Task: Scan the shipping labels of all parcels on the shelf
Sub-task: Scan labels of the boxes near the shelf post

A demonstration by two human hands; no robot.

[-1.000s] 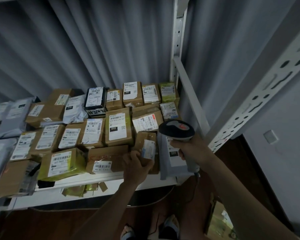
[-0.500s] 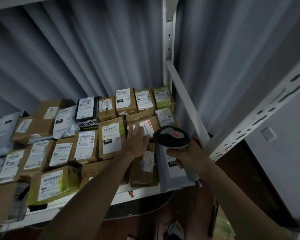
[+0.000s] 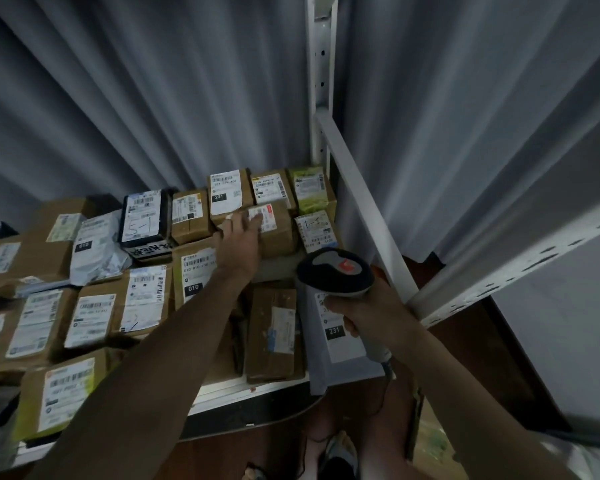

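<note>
Several labelled parcels, mostly brown boxes, cover the white shelf (image 3: 257, 388). My left hand (image 3: 241, 239) reaches to the back right with straight fingers lying on the label of a brown box (image 3: 276, 230). My right hand (image 3: 357, 311) grips the handle of a black-and-grey barcode scanner (image 3: 336, 270), held over a grey mailer bag (image 3: 338, 344) marked 231 at the shelf's front right. A flat brown parcel (image 3: 274, 336) lies just left of that bag.
A white shelf post (image 3: 321, 81) and a slanted brace (image 3: 364, 202) stand to the right of the parcels. Grey curtain (image 3: 153, 91) hangs behind. A black box (image 3: 144, 220) and a white poly bag (image 3: 96, 251) sit mid-shelf. Feet and a cable show on the floor below.
My left hand has let go of the small front parcel and moved back along the shelf to the brown box in the rear right. The scanner hand stayed roughly in place.
</note>
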